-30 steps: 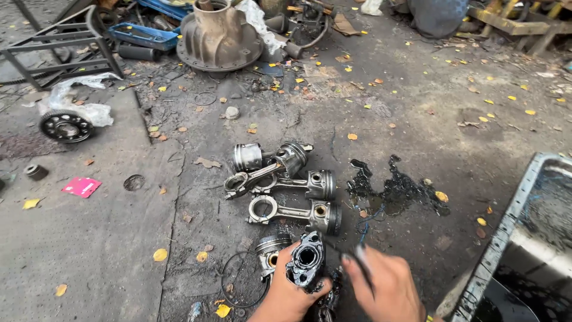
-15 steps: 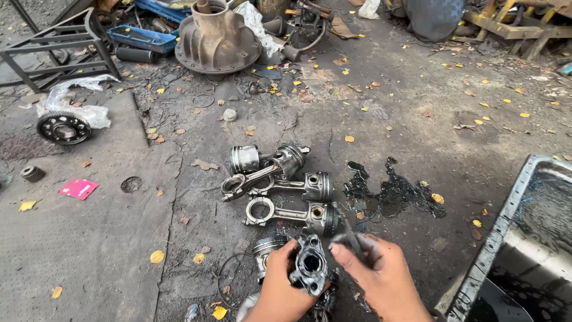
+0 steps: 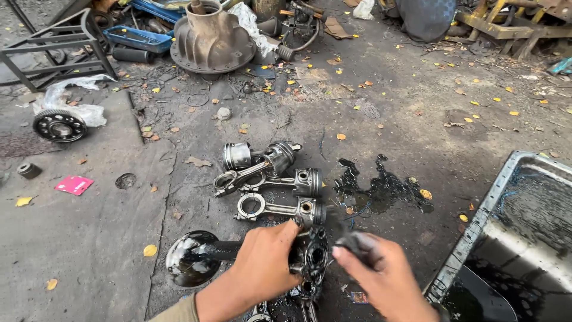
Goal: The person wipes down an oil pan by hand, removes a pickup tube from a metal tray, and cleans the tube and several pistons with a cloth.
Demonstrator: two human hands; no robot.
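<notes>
— What can't you make out?
— The right hand (image 3: 387,280) is motion-blurred, whatever it grips unreadable. The left hand (image 3: 268,262) hides most of the dark metal part (image 3: 314,257).
— And the tray (image 3: 476,232)?
— Cut off at the right edge.

Pistons (image 3: 280,182): silver-grey metal. Oil puddle (image 3: 381,188), right: black. Card (image 3: 74,185), left: pink. Scattered leaves (image 3: 150,250): yellow. Far tray (image 3: 137,37): blue. Ground (image 3: 77,256): grey.
</notes>
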